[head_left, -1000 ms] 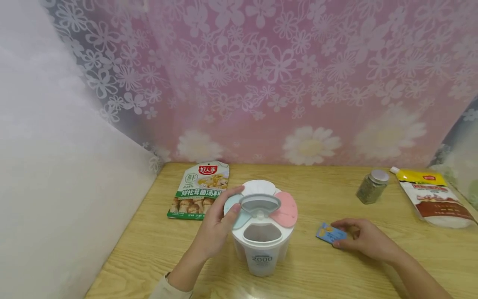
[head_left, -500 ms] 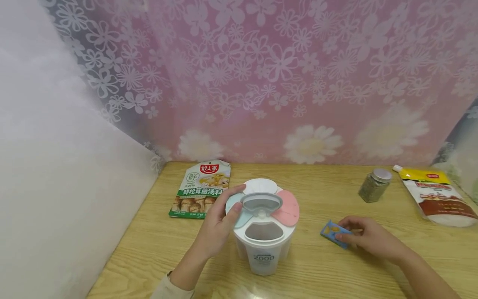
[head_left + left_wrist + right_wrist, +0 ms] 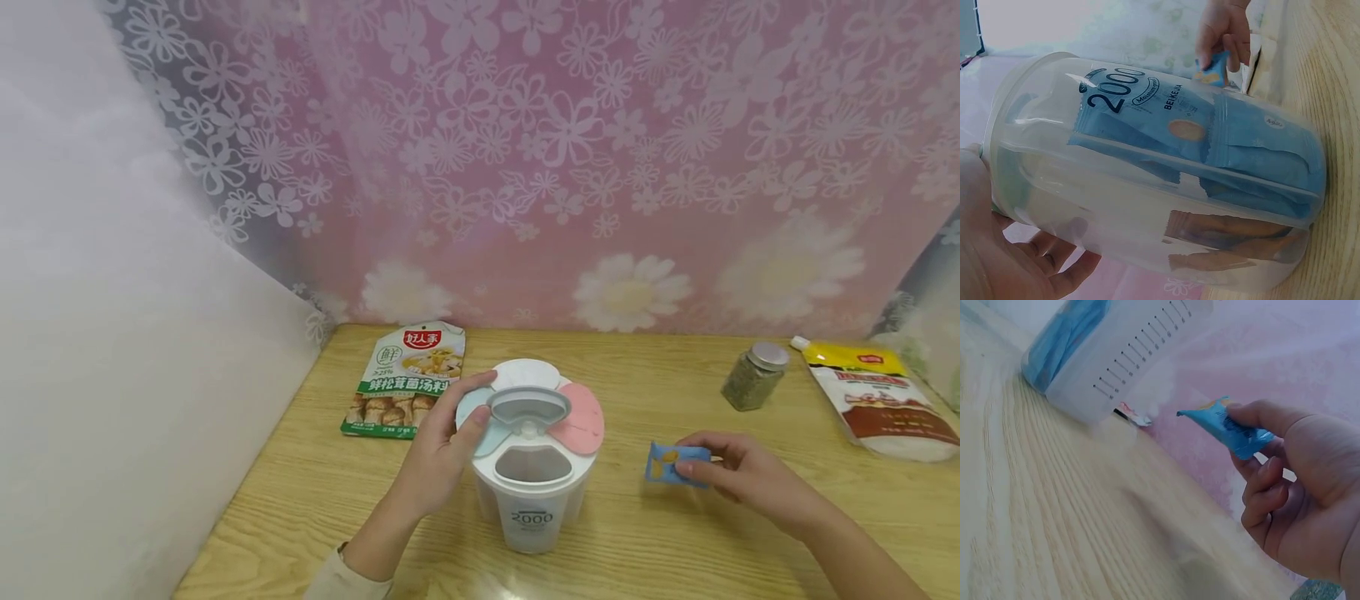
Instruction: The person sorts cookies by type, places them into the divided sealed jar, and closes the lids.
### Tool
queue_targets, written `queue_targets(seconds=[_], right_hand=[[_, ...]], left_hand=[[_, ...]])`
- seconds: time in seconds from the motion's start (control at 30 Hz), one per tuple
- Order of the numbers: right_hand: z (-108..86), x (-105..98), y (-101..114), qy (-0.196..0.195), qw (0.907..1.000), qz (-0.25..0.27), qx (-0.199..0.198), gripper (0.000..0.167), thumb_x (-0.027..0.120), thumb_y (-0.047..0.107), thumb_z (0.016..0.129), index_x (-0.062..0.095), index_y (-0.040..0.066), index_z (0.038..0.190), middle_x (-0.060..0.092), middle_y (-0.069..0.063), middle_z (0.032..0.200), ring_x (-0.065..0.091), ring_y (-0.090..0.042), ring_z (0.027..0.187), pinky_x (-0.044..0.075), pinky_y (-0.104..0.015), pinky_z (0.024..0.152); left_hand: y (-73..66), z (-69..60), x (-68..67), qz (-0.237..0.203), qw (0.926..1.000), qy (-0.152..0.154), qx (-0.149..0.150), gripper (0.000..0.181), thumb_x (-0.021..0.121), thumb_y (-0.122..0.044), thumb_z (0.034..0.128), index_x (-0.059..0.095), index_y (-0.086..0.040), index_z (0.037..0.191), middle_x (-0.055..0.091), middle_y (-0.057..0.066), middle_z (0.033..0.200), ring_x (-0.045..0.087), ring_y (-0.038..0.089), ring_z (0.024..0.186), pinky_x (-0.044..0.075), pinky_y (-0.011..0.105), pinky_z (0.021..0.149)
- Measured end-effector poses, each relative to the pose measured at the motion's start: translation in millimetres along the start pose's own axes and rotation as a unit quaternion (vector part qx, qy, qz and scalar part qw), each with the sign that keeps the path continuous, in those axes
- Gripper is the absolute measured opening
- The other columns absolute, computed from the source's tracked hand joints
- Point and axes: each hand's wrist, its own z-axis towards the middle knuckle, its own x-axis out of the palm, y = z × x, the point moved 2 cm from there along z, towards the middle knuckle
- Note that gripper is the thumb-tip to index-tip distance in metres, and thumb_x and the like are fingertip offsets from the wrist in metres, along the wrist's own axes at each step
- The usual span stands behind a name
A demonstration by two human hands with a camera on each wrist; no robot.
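A clear storage container (image 3: 534, 521) stands upright on the table, with white, pink and pale blue lid flaps; its front flap is raised over an opening. My left hand (image 3: 437, 454) holds the lid's left edge, thumb on the pale blue flap. Through the wall, in the left wrist view, several blue snack packets (image 3: 1147, 119) and some brown packets (image 3: 1229, 231) show in separate compartments. Right of the container, my right hand (image 3: 750, 479) pinches a small blue snack packet (image 3: 663, 463) between thumb and fingers. In the right wrist view this packet (image 3: 1219, 425) is off the table.
A green and white mushroom soup pouch (image 3: 405, 383) lies behind my left hand. At the back right stand a small jar (image 3: 753, 379) of dried flakes and a spouted yellow, white and brown pouch (image 3: 873, 400). A floral curtain (image 3: 525, 167) hangs behind the table.
My right hand has lifted the blue snack packet from the table and turned it. The left hand stays on the container.
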Motion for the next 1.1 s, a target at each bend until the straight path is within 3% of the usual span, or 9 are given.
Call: queue_targets(seconds=[0.13, 0.23, 0.33, 0.47, 0.57, 0.7, 0.9, 1.1], right_hand=[[-1.9, 4, 10, -0.003, 0.9985, 0.031, -0.045, 0.03, 0.045, 0.004, 0.105, 0.066, 0.016, 0.122, 0.029, -0.007, 0.063, 0.018, -0.027, 0.052, 0.019, -0.04, 0.044], [-3.3, 7, 19, -0.008, 0.9965, 0.045, -0.07, 0.035, 0.044, 0.0, 0.104, 0.066, 0.019, 0.123, 0.031, -0.008, 0.066, 0.019, -0.029, 0.054, 0.02, -0.039, 0.045], [-4.7, 11, 32, -0.011, 0.9949, 0.044, -0.09, 0.034, 0.044, -0.002, 0.104, 0.065, 0.013, 0.125, 0.028, -0.009, 0.066, 0.018, -0.027, 0.053, 0.02, -0.039, 0.044], [-5.0, 15, 53, -0.027, 0.9938, 0.004, -0.108, 0.03, 0.046, -0.002, 0.103, 0.062, 0.005, 0.127, 0.028, -0.009, 0.065, 0.02, -0.027, 0.051, 0.022, -0.038, 0.043], [-2.9, 18, 66, -0.043, 0.9918, -0.02, -0.119, 0.031, 0.049, -0.002, 0.102, 0.061, 0.007, 0.128, 0.043, 0.001, 0.065, 0.023, -0.027, 0.052, 0.025, -0.038, 0.043], [0.2, 24, 78, -0.041, 0.9879, -0.007, -0.15, 0.032, 0.05, -0.007, 0.1, 0.063, 0.009, 0.125, 0.066, 0.009, 0.089, 0.03, -0.027, 0.056, 0.026, -0.037, 0.042], [4.0, 43, 107, 0.006, 0.9806, 0.041, -0.192, 0.029, 0.047, -0.013, 0.098, 0.063, 0.003, 0.117, 0.071, 0.006, 0.093, 0.028, -0.025, 0.057, 0.022, -0.036, 0.042], [7.6, 67, 137, 0.007, 0.9782, 0.043, -0.203, 0.026, 0.051, -0.013, 0.096, 0.064, 0.002, 0.113, 0.073, 0.003, 0.094, 0.039, -0.019, 0.058, 0.022, -0.034, 0.041]], left_hand=[[0.0, 0.4, -0.3, 0.005, 1.0, -0.001, 0.004, 0.039, 0.048, -0.02, 0.1056, 0.049, -0.023, 0.145, 0.056, 0.004, 0.14, 0.06, 0.017, 0.117, 0.056, 0.03, 0.091], [0.5, 0.6, 0.1, 0.004, 1.0, 0.001, 0.006, 0.039, 0.048, -0.02, 0.1056, 0.049, -0.023, 0.145, 0.056, 0.004, 0.14, 0.06, 0.016, 0.116, 0.056, 0.03, 0.09], [0.9, 1.2, 0.9, 0.002, 1.0, 0.002, 0.008, 0.039, 0.048, -0.019, 0.1056, 0.049, -0.022, 0.145, 0.056, 0.005, 0.139, 0.061, 0.017, 0.115, 0.057, 0.03, 0.09], [1.0, 2.1, 1.2, 0.004, 0.9999, 0.002, 0.01, 0.039, 0.048, -0.02, 0.1055, 0.049, -0.022, 0.145, 0.056, 0.005, 0.139, 0.061, 0.017, 0.115, 0.057, 0.031, 0.089], [0.8, 2.5, 1.0, 0.007, 0.9999, 0.0, 0.009, 0.039, 0.048, -0.02, 0.1054, 0.049, -0.022, 0.145, 0.055, 0.004, 0.14, 0.06, 0.017, 0.116, 0.057, 0.031, 0.09], [0.7, 2.1, 1.0, 0.009, 0.9999, -0.001, 0.007, 0.039, 0.049, -0.02, 0.1053, 0.049, -0.022, 0.145, 0.055, 0.004, 0.141, 0.059, 0.017, 0.117, 0.056, 0.03, 0.091], [0.2, 0.4, 0.4, 0.005, 1.0, -0.001, 0.001, 0.039, 0.048, -0.02, 0.1056, 0.049, -0.022, 0.145, 0.055, 0.004, 0.141, 0.06, 0.017, 0.117, 0.056, 0.03, 0.09], [1.0, -0.4, -0.1, 0.002, 1.0, 0.0, 0.0, 0.04, 0.048, -0.02, 0.1056, 0.048, -0.021, 0.145, 0.055, 0.005, 0.141, 0.06, 0.017, 0.117, 0.056, 0.03, 0.09]])
